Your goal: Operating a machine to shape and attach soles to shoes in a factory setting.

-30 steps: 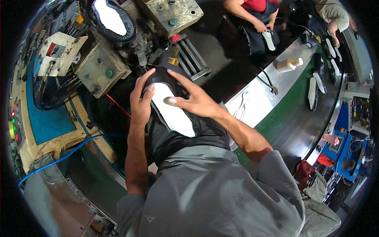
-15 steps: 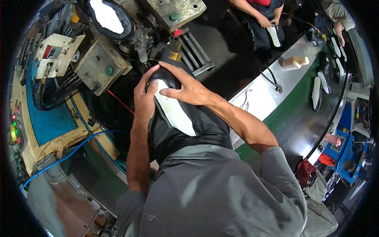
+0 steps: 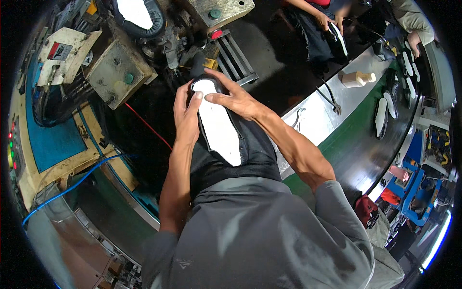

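A black shoe upper with a white insole board (image 3: 219,127) rests bottom up on my lap, its toe pointing away from me. My left hand (image 3: 186,113) is wrapped around the left side of the toe, thumb pressed on the white board. From the right, my right hand (image 3: 235,100) grips the other side of the toe, its thumb also on the board close to the left thumb. The fingertips under the shoe are hidden.
At the upper left stands a machine holding a black shoe with a white bottom (image 3: 135,15), beside a control box (image 3: 114,74). On the right, a metal ledge with pincers (image 3: 335,107) and a bottle (image 3: 356,79) borders a conveyor carrying several shoes (image 3: 381,118). A co-worker's hands (image 3: 326,21) hold another shoe.
The shoe has tipped so its white bottom faces up more fully. Both hands have shifted slightly right with it, still gripping the toe. The co-worker's shoe has turned onto its side.
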A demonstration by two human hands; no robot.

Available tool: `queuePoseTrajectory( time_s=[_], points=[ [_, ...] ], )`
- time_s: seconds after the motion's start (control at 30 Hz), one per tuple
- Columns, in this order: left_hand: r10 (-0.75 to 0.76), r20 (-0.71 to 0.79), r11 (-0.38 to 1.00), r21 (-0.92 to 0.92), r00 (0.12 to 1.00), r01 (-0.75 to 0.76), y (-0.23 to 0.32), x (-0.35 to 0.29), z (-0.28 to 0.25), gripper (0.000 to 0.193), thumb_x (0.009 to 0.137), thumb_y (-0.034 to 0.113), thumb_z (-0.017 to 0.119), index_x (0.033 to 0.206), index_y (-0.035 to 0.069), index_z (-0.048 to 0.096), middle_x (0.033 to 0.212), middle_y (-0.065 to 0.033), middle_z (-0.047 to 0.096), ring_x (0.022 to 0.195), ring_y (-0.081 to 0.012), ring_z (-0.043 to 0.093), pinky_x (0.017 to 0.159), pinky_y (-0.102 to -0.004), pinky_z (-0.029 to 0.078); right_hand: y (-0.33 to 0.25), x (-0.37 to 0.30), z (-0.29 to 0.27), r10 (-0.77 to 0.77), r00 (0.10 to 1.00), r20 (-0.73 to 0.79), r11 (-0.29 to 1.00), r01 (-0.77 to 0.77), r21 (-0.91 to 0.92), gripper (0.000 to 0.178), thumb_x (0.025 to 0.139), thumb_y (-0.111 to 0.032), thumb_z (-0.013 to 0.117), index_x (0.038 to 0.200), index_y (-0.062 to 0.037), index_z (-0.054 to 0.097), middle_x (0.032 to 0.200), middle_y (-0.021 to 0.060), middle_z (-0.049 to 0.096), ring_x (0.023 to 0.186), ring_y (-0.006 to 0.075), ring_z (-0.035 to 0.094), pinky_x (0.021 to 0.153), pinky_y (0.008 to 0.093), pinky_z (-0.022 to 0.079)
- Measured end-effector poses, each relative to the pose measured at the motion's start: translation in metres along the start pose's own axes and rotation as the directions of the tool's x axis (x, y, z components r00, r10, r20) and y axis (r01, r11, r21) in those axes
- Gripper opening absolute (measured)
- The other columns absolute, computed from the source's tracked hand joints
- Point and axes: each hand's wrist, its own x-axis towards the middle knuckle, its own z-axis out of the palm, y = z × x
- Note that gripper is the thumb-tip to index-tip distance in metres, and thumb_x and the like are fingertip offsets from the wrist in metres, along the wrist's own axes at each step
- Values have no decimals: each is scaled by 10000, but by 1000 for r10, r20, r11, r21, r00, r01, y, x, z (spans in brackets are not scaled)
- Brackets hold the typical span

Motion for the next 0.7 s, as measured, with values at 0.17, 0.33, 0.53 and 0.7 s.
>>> queuePoseTrajectory(
  time_s=[0.17,0.33,0.53,0.7],
  points=[
    [-190,-45,981,44,981,192,-19,7,1,458,1083,161,664,1498,11,541,1350,-120,626,1231,-194,601,1082,-350,489,17,-8,1,131,986,-104,990,-125,59,1013,948,-375,855,1723,-60,284,1566,256,538,1358,307,606,1132,411,506],
    [-330,108,930,206,938,303,-25,-41,-9,733,1080,163,670,1698,37,297,1594,-200,494,1441,-272,509,1182,-397,444,39,-75,19,66,948,-310,956,-149,-253,998,968,-386,829,1704,20,290,1614,287,489,1458,335,537,1208,415,436],
    [-436,200,893,-26,877,450,-28,-85,-23,758,1059,114,654,1714,43,280,1588,-191,513,1426,-276,543,1181,-417,469,37,-121,14,126,956,-264,945,-197,-260,700,1009,-152,694,1623,62,435,1614,232,511,1484,288,504,1241,386,388],
    [-455,262,862,-111,851,495,-18,-80,-25,754,1012,24,615,1703,72,317,1549,-183,556,1419,-316,564,1162,-484,505,-21,-127,41,-105,991,-80,583,-4,-813,853,945,-293,785,1671,-66,399,1738,273,302,1504,508,446,1283,526,367]
  ],
)
